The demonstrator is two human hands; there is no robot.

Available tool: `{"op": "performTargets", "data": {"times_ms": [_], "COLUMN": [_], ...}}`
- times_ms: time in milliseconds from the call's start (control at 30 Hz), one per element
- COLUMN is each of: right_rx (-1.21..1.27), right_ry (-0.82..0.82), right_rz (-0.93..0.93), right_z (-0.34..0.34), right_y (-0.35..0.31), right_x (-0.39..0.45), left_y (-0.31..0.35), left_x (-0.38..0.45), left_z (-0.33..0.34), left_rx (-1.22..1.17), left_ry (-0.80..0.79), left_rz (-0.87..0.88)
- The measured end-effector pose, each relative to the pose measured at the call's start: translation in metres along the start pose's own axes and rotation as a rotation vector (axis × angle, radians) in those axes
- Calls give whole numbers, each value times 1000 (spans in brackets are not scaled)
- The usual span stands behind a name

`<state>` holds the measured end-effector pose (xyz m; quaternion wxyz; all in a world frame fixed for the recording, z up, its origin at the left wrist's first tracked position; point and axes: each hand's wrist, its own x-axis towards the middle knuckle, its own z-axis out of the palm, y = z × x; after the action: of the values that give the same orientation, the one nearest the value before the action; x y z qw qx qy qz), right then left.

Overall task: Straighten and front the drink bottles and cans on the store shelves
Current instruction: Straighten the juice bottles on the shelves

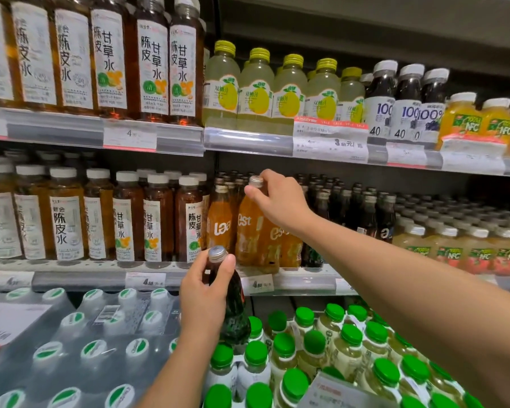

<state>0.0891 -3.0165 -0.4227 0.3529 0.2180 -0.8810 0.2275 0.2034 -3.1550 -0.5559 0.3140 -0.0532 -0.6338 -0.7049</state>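
Right hand (280, 201) grips the cap of a shelf-front bottle (249, 228), left hand (203, 293) holds another bottle (233, 307) below, before the shelf edge (80, 278).

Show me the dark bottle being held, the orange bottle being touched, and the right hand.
dark bottle (235, 316), head view, lower body.
orange bottle (248, 228), head view, label.
right hand (277, 198), head view, back of hand.

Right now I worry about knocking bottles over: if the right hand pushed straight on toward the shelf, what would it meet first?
Probably the orange bottle whose cap the right hand already pinches; pushed on, that bottle would likely press into the dark-capped bottles crowded behind it, though depth there is hard to judge.
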Motion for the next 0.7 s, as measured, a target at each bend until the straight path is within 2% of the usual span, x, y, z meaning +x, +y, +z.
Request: {"op": "performTargets", "data": {"times_ms": [167, 500, 600, 700], "right_rx": [-68, 37, 125, 118], "right_ry": [-96, -279, -289, -175], "right_rz": [105, 247, 198, 73], "right_z": [22, 16, 13, 5], "right_y": [-5, -15, -17, -17], "right_x": [7, 11, 3, -7], "left_y": [2, -5, -6, -6], "left_x": [-1, 1, 1, 0], "left_z": [0, 0, 1, 3], "left_rx": [-11, 33, 29, 18], "left_ry": [17, -1, -4, -18], "left_rz": [-8, -15, -2, 10]}}
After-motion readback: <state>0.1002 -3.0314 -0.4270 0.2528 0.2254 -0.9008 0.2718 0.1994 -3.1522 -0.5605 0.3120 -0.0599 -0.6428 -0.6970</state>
